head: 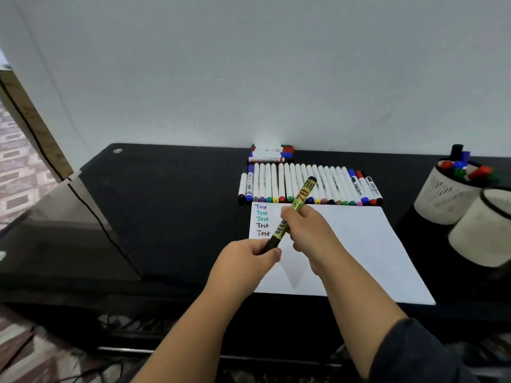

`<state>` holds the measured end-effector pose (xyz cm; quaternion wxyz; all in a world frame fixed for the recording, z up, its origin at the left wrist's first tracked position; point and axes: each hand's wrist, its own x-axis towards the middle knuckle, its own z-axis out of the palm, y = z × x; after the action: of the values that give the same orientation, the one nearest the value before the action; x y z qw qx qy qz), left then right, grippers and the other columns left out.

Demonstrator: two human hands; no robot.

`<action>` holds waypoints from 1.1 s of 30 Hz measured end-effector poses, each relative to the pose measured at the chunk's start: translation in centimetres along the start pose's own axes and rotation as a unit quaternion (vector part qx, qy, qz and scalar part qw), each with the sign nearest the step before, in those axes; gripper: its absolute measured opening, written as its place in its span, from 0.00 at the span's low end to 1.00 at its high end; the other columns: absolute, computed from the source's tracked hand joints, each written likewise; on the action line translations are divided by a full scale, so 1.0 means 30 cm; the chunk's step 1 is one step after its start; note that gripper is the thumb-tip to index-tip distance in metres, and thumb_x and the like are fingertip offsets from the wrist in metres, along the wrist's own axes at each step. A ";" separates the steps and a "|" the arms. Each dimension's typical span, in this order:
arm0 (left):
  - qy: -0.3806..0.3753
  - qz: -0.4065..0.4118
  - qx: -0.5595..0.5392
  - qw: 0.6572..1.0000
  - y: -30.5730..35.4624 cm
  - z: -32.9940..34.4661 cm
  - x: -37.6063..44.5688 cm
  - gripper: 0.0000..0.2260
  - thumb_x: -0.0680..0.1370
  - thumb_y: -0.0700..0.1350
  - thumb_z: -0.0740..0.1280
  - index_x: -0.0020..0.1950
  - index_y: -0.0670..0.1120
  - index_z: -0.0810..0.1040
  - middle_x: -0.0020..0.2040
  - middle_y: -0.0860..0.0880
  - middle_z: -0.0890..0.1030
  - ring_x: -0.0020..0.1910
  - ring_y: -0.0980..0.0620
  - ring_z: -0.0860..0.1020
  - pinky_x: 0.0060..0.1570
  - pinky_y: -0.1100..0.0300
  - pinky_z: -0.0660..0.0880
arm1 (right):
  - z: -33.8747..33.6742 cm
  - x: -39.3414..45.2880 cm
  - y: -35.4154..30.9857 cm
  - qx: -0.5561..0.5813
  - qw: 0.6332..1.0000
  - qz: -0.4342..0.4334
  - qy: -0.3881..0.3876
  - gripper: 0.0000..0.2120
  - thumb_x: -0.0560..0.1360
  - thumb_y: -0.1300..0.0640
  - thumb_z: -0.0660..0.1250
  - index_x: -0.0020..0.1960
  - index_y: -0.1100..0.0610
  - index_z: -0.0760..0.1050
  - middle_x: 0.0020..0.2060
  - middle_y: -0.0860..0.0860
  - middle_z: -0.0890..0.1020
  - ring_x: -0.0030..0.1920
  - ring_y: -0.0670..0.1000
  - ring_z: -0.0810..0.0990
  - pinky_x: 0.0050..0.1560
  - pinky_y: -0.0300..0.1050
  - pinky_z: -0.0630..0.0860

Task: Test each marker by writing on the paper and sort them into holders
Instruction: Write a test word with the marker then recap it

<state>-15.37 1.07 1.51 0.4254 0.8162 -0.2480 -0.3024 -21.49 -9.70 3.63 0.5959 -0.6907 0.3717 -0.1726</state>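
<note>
Two hands meet on one yellow-and-black marker (294,210) just below the middle of the frame. The right hand (307,230) has its grip clamped round the marker's midsection, fingers curled over the barrel, while the left hand (250,259) pinches the marker's lower black end between thumb and fingers. The marker is held in the air at a slant, its lower end toward the left hand and its upper black end pointing up and to the right, over the row of pens behind it. Under both hands lies a white sheet of paper (359,244) on the black tabletop (171,203); its upper left corner carries five lines of the word "Test" (262,219), in purple, green, green, black and black from top to bottom. Just beyond the paper's far edge a row of white-barrelled markers (290,183) lies side by side, coloured caps toward the paper, and the row almost touches that edge. Behind this row, against the pale wall (249,64), a small stack of thicker markers (272,153) lies crosswise. At the right edge of the frame stand two pale cylindrical holders: the farther holder (445,197) contains several markers with red, blue, green and black caps sticking up, and the nearer holder (481,233), just beside it, shows no contents from this angle. A dark sleeve (420,355) covers the right forearm at lower right.
</note>
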 end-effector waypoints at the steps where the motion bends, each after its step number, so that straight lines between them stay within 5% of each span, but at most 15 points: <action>1: 0.013 0.022 0.031 0.999 -0.010 0.004 -0.006 0.05 0.76 0.51 0.66 0.41 0.58 0.80 0.32 0.55 0.78 0.24 0.58 0.68 0.30 0.62 0.67 | 0.005 -0.007 0.007 0.000 1.000 0.000 0.005 0.11 0.80 0.53 0.57 0.39 0.49 0.67 0.30 0.43 0.70 0.29 0.41 0.68 0.27 0.33 0.63; 5: 0.069 0.090 0.157 0.981 -0.048 0.017 -0.016 0.09 0.78 0.55 0.63 0.56 0.59 0.78 0.33 0.58 0.73 0.28 0.58 0.71 0.29 0.65 0.65 | 0.028 -0.015 0.038 -0.019 1.000 0.002 0.010 0.12 0.80 0.49 0.60 0.39 0.52 0.69 0.31 0.45 0.71 0.30 0.43 0.69 0.30 0.36 0.64; 11: 0.084 0.123 0.262 0.953 -0.073 0.020 -0.004 0.12 0.78 0.58 0.60 0.51 0.52 0.78 0.33 0.55 0.71 0.31 0.56 0.70 0.28 0.63 0.64 | 0.059 -0.001 0.074 -0.014 1.000 0.003 0.016 0.11 0.79 0.50 0.61 0.40 0.52 0.73 0.32 0.46 0.76 0.26 0.41 0.69 0.26 0.33 0.64; 17: 0.024 0.066 0.110 0.991 -0.069 -0.009 -0.008 0.09 0.77 0.54 0.64 0.45 0.52 0.81 0.21 0.57 0.71 0.20 0.58 0.67 0.27 0.64 0.62 | 0.072 0.019 0.085 -0.003 1.000 0.013 0.014 0.09 0.80 0.52 0.60 0.43 0.53 0.73 0.37 0.48 0.79 0.22 0.40 0.70 0.21 0.30 0.63; 21: 0.001 0.050 0.021 0.999 -0.069 -0.030 -0.018 0.11 0.75 0.54 0.67 0.41 0.48 0.83 0.36 0.51 0.83 0.31 0.54 0.75 0.37 0.61 0.70 | 0.086 0.024 0.088 -0.004 1.000 0.014 0.000 0.08 0.80 0.52 0.59 0.49 0.56 0.75 0.39 0.50 0.80 0.27 0.42 0.69 0.25 0.33 0.64; 24: -0.050 0.029 -0.013 0.998 -0.093 -0.058 -0.049 0.15 0.74 0.55 0.68 0.34 0.46 0.82 0.37 0.49 0.83 0.31 0.53 0.77 0.33 0.66 0.69 | 0.036 0.052 0.081 0.062 0.997 0.019 0.049 0.09 0.80 0.53 0.59 0.43 0.55 0.71 0.31 0.50 0.71 0.28 0.46 0.63 0.28 0.39 0.61; 27: -0.040 0.010 -0.031 0.999 -0.123 -0.082 -0.063 0.15 0.73 0.56 0.68 0.34 0.48 0.82 0.40 0.45 0.84 0.38 0.41 0.78 0.37 0.55 0.73 | -0.045 0.077 0.073 0.157 0.983 0.038 0.091 0.11 0.80 0.55 0.60 0.39 0.55 0.66 0.29 0.51 0.65 0.27 0.47 0.58 0.27 0.39 0.56; 31: 0.027 0.002 0.000 1.000 -0.123 -0.091 -0.037 0.11 0.75 0.54 0.67 0.40 0.50 0.83 0.37 0.55 0.83 0.34 0.56 0.76 0.31 0.70 0.71 | -0.019 0.062 0.106 0.179 0.980 0.057 0.058 0.12 0.79 0.53 0.62 0.39 0.56 0.67 0.24 0.48 0.66 0.23 0.46 0.59 0.24 0.37 0.58; 33: 0.043 -0.002 0.015 0.999 -0.110 -0.086 -0.031 0.08 0.76 0.54 0.67 0.51 0.54 0.82 0.39 0.63 0.79 0.35 0.63 0.74 0.27 0.74 0.69 | 0.004 0.048 0.118 0.180 0.981 0.056 0.047 0.11 0.78 0.52 0.64 0.40 0.56 0.70 0.24 0.49 0.69 0.23 0.45 0.62 0.25 0.38 0.61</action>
<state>-13.72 4.79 0.15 0.4228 0.8352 -0.2320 -0.2642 -21.53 -10.70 -0.06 0.7010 -0.5414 0.3999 -0.2356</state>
